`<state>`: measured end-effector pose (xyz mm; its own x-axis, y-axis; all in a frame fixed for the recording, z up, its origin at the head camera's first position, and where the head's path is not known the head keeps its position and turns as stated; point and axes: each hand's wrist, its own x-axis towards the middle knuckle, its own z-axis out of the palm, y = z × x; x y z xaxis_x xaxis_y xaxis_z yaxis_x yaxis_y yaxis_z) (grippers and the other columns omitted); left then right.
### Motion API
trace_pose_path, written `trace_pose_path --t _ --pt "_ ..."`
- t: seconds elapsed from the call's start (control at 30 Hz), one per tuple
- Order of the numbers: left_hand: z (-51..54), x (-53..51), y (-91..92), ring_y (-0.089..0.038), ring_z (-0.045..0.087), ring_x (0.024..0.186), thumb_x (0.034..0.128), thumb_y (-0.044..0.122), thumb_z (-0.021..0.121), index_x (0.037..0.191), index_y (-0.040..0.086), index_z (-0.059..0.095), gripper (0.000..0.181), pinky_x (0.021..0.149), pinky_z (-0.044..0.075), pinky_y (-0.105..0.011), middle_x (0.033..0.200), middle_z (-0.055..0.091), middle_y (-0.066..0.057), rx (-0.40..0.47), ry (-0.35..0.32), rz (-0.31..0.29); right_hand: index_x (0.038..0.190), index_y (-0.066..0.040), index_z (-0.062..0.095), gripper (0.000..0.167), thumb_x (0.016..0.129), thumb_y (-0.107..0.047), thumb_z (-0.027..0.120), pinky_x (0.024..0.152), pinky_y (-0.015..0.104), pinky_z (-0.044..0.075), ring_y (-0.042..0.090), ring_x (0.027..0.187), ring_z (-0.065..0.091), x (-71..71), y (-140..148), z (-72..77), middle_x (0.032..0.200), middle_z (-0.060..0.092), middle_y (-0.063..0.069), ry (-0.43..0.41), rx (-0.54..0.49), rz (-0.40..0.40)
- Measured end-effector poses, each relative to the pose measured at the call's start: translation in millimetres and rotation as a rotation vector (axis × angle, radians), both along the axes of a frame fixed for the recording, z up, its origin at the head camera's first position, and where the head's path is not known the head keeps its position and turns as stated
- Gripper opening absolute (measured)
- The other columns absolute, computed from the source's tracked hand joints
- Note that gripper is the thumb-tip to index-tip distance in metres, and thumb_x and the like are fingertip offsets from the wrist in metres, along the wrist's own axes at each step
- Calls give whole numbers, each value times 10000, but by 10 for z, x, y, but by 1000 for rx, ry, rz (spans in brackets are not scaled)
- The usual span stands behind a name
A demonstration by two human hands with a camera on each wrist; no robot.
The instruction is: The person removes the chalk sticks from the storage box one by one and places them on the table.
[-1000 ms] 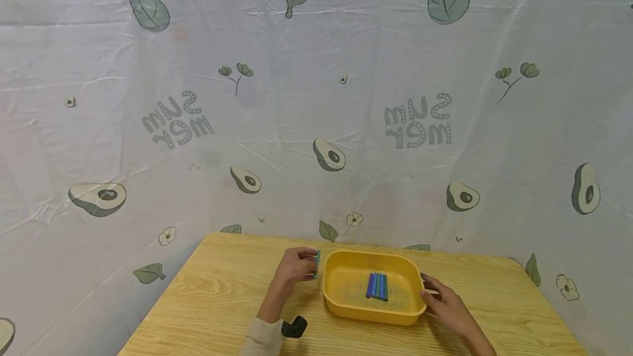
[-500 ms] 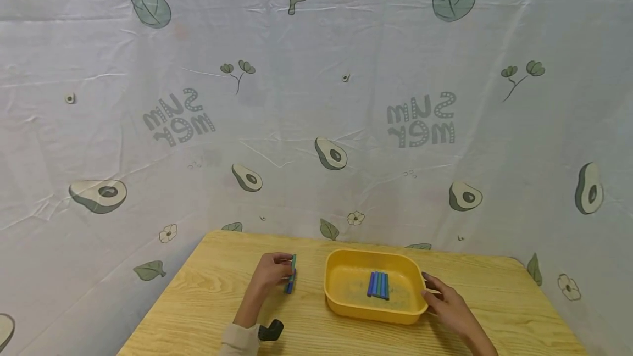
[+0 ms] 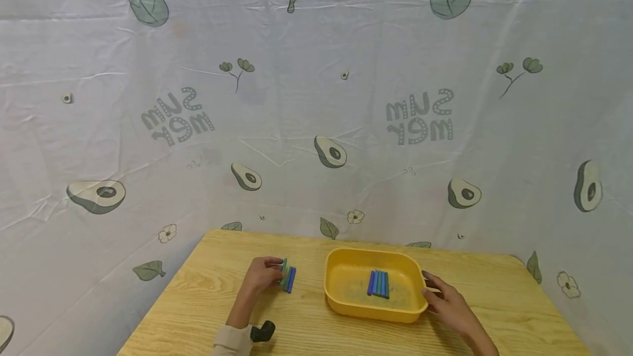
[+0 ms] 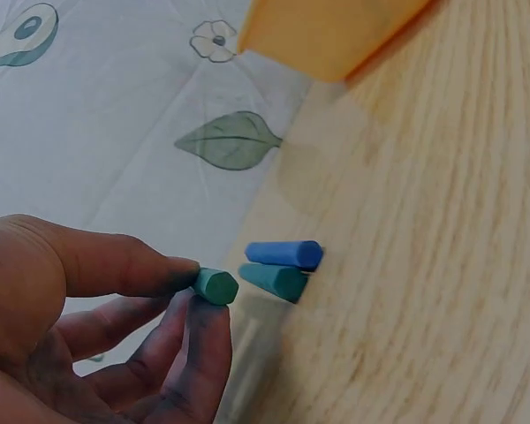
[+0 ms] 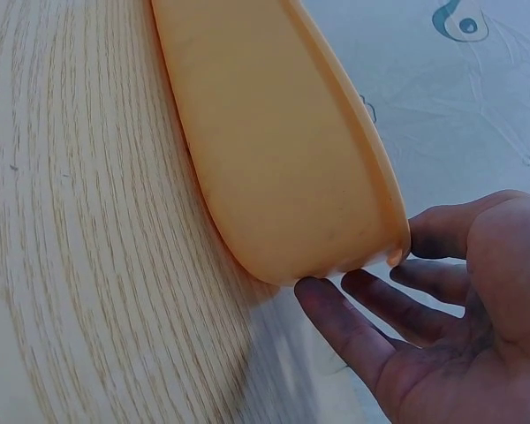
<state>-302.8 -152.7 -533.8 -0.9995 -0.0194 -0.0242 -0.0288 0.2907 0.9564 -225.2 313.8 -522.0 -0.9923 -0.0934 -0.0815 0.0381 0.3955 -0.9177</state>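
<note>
My left hand (image 3: 262,273) pinches a green chalk stick (image 4: 216,287) between thumb and fingers, just above the table. Dark stains mark its fingers. Close by on the wood lie a blue chalk stick (image 4: 284,254) and a teal chalk stick (image 4: 278,281), side by side. With its thumb at the rim and fingers against the outer wall, my right hand (image 3: 445,298) holds the right end of a yellow plastic tray (image 5: 291,132). Inside the tray, several blue, purple and green chalk sticks (image 3: 378,283) form a row on the dust-smudged bottom.
The wooden table (image 3: 222,268) meets a pale hanging sheet (image 3: 277,114) printed with avocados and leaves at its back edge. A black band piece (image 3: 263,332) sits at my left wrist.
My left hand has moved left with the green chalk stick, away from the tray to beside the sticks on the table. The right hand and tray stay put.
</note>
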Motion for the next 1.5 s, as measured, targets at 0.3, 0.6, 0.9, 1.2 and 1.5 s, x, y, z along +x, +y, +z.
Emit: trace_pose_path --t 0.3,0.6,0.9,1.2,1.5 --pt "-86 -11 9 -209 744 837 849 -106 716 1214 -142 721 367 687 646 -378 1076 771 -273 -45 25 19 1654 105 245 620 1143 -140 499 923 400 647 458 1285 663 -2 6 13 1539 451 416 -4 7 -6" --pt "-106 -34 52 -176 726 821 862 -101 706 1223 -121 721 362 684 641 -360 1080 766 -244 -56 16 36 1654 111 233 630 1142 -140 502 917 388 649 440 1267 677 -23 30 12 1535 454 419 8 -15 13" --pt "-129 1 78 -192 732 807 810 -96 726 1177 -120 734 368 649 632 -345 1022 786 -228 -87 35 59 1645 119 252 627 1137 -140 514 916 398 650 465 1281 663 -10 7 26 1528 456 422 2 3 3" --pt "-86 32 79 -216 762 824 821 -71 763 1191 -131 727 377 677 654 -372 1015 794 -238 -84 29 58 1649 117 242 628 1140 -136 508 930 403 646 469 1289 658 -4 2 15 1521 466 414 0 -8 8" --pt "-94 32 51 -204 748 758 853 -13 775 1224 -118 720 390 676 639 -376 975 805 -198 -85 31 50 1655 104 239 626 1144 -144 502 922 402 648 460 1277 667 5 -11 -4 1532 461 416 13 -2 4"
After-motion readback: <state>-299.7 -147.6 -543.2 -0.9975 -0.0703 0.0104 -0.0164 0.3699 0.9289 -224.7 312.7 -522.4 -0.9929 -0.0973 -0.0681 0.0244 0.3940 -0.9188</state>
